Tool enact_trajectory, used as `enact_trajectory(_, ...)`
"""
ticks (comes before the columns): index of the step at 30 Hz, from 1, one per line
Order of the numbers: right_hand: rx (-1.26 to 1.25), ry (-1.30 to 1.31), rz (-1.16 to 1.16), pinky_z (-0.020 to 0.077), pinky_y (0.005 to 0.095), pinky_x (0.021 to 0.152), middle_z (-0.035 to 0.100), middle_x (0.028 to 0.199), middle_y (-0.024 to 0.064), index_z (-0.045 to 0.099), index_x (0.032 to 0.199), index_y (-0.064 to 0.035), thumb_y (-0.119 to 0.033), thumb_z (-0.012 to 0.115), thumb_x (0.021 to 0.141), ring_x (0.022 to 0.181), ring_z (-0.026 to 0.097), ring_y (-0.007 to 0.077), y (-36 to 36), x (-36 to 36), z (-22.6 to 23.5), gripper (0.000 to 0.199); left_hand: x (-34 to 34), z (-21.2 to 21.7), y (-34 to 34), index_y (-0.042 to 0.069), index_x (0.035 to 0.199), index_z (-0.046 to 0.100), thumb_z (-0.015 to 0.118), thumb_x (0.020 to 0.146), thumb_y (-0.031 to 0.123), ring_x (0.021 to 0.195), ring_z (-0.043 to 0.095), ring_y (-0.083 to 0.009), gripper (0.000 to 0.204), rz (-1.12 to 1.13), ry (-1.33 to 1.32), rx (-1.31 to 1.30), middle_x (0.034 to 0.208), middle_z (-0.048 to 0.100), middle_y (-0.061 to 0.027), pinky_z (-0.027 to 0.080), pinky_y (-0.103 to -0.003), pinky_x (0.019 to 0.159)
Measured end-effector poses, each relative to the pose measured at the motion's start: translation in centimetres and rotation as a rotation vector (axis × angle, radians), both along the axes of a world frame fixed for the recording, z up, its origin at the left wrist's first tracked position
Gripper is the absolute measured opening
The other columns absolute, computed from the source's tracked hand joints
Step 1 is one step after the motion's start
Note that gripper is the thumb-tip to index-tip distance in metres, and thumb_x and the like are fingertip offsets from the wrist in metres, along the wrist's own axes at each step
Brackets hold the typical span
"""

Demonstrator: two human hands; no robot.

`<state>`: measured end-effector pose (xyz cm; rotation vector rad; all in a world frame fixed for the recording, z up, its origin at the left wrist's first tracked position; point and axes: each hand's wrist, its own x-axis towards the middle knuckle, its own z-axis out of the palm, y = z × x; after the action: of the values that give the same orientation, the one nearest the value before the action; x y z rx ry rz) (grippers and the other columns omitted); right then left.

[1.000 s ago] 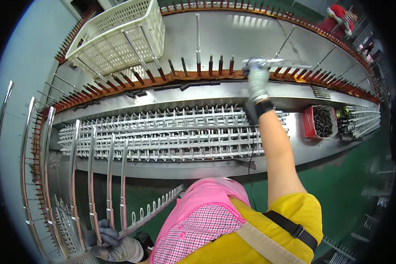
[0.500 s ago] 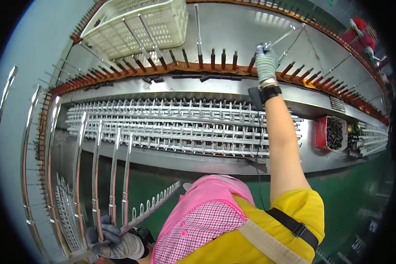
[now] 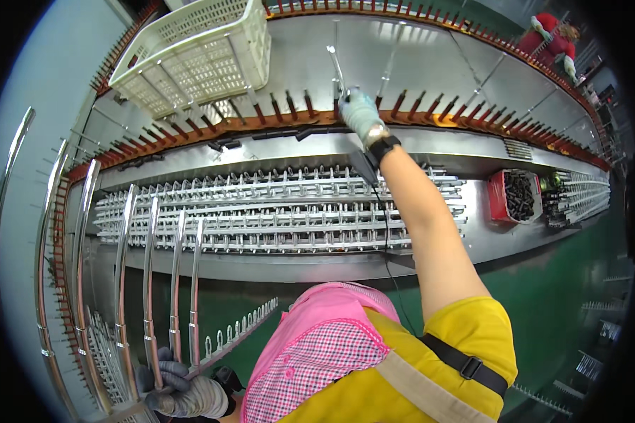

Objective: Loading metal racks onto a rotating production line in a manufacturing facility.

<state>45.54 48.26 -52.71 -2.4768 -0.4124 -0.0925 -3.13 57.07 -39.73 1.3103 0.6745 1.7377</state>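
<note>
My right hand (image 3: pixel 360 113), in a pale glove, reaches far forward over the long metal bench and grips a slim shiny metal rod (image 3: pixel 336 67) that stands up among the orange-brown pegs (image 3: pixel 289 106) of the rail. My left hand (image 3: pixel 180 391), in a grey glove, is low at the bottom left, closed around the lower ends of several long chrome handles (image 3: pixel 148 282) that fan upward. Rows of small metal parts (image 3: pixel 275 211) lie on the bench between the two hands.
A white plastic crate (image 3: pixel 197 56) sits on the bench at the upper left. A red box of dark parts (image 3: pixel 518 197) stands at the right. Another person in red (image 3: pixel 554 39) works at the far upper right. The floor (image 3: pixel 543 282) is green.
My right hand has swung left along the peg rail, from right of centre to near the middle, still holding the thin rod. My left hand has stayed put on the chrome handles.
</note>
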Motion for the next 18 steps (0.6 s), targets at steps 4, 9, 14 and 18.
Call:
enact_trajectory(4,0.669,0.468,0.409,0.0475,0.0292,0.057,0.06,0.074,0.0075,0.056,0.099,-0.0081,-0.009,0.054,0.077,0.062,0.059,0.0172,-5.6,-4.8,0.0,0.022,0.7,0.2,-0.7,-0.006,0.105,0.048,0.047,0.08,0.037,0.053,0.053,-0.0196,0.05,0.034,-0.004,0.007,0.078,0.053,-0.0287,0.046,-0.014,0.042)
enact_trajectory(9,0.922,0.081,-0.225,0.0425,0.0205,0.044,0.057,0.068,0.0043,0.056,0.088,-0.0035,-0.027,0.056,0.079,0.05,0.054,0.0111,-14.6,1.8,1.7,0.025,1.2,1.2,-2.0,-0.005,0.105,0.048,0.047,0.08,0.037,0.053,0.054,-0.019,0.049,0.065,0.034,0.007,0.078,0.053,-0.0285,0.047,-0.015,0.042)
enact_trajectory(14,0.375,-0.071,-0.314,0.0455,0.0343,0.054,0.06,0.071,0.0128,0.054,0.089,-0.0059,-0.027,0.05,0.081,0.057,0.059,0.0243,-16.5,8.6,0.0,0.023,-0.9,0.4,-1.3,-0.007,0.113,0.035,0.051,0.079,0.025,0.08,0.047,-0.0184,0.049,-0.53,-0.505,-0.381,0.096,0.043,-0.0255,0.043,-0.019,0.067)
enact_trajectory(18,0.006,-0.255,-0.33,0.044,0.0419,0.063,0.059,0.077,0.0151,0.054,0.087,-0.0069,-0.027,0.048,0.08,0.073,0.056,0.0335,-12.4,4.7,1.7,0.022,-2.2,-0.4,-3.3,-0.006,0.124,0.012,0.061,0.07,0.007,0.101,0.043,-0.0204,0.074,-0.292,-0.345,-0.208,0.12,0.024,-0.0229,0.04,-0.023,0.088)
